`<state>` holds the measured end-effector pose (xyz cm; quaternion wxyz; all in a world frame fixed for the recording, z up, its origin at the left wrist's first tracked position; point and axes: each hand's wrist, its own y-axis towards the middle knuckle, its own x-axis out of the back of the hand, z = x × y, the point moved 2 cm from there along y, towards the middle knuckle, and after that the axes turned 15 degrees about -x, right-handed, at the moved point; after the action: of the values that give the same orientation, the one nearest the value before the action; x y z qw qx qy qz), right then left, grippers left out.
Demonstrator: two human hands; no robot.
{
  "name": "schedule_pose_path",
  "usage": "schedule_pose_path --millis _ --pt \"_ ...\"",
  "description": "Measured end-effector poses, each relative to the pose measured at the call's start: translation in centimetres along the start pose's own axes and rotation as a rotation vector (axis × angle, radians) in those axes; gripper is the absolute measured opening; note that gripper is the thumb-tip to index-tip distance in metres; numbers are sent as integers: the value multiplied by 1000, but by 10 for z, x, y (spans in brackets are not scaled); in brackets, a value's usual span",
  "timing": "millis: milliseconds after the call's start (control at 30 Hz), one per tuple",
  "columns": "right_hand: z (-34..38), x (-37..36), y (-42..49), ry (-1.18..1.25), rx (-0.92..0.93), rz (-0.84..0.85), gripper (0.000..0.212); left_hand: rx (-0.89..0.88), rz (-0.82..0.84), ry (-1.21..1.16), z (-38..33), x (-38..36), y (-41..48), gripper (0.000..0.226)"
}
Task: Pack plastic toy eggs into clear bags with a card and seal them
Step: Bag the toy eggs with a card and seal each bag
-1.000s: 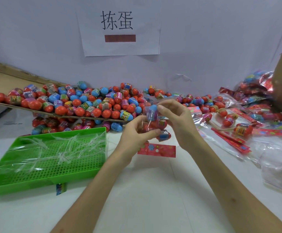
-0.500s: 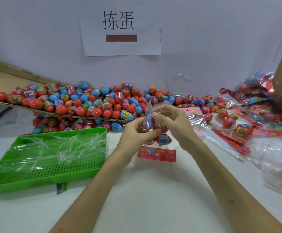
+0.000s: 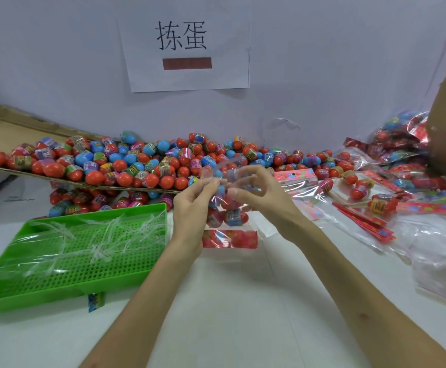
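A clear bag [image 3: 228, 208] hangs between my hands over the white table, with several red and blue toy eggs [image 3: 233, 217] inside and a red patterned card [image 3: 229, 239] at its bottom. My left hand [image 3: 191, 208] pinches the bag's upper left edge. My right hand [image 3: 261, 192] pinches the upper right edge, fingers curled round the plastic top. A large pile of loose eggs [image 3: 136, 163] lies behind on a cardboard sheet.
A green perforated tray [image 3: 57, 285] holding clear plastic strips sits at the left. Filled bags [image 3: 402, 139], spare red cards [image 3: 365, 221] and empty clear bags [image 3: 442, 256] crowd the right side. A paper sign [image 3: 184, 43] hangs on the wall.
The bag has dropped lower between my hands and the eggs have settled toward its bottom. Both hands have shifted along the top edge of the bag.
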<state>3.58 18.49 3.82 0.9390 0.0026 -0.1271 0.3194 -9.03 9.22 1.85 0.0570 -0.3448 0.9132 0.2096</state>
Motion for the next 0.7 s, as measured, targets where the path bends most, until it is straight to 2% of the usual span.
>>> schedule_pose_path --millis 100,233,400,600,700 --pt "-3 -10 0 28 48 -24 28 18 -32 -67 -1 0 -1 16" --pt "-1 -10 0 63 101 -53 31 1 -23 -56 -3 -2 -3 16" --pt "0 -4 -1 109 74 -107 28 -53 8 -27 -4 -6 -6 26" --pt "1 -4 -1 150 30 -121 8 -51 -63 -85 -4 3 0 13" --pt "2 -2 -3 207 55 -165 10 -15 -51 -124 -6 1 -2 28"
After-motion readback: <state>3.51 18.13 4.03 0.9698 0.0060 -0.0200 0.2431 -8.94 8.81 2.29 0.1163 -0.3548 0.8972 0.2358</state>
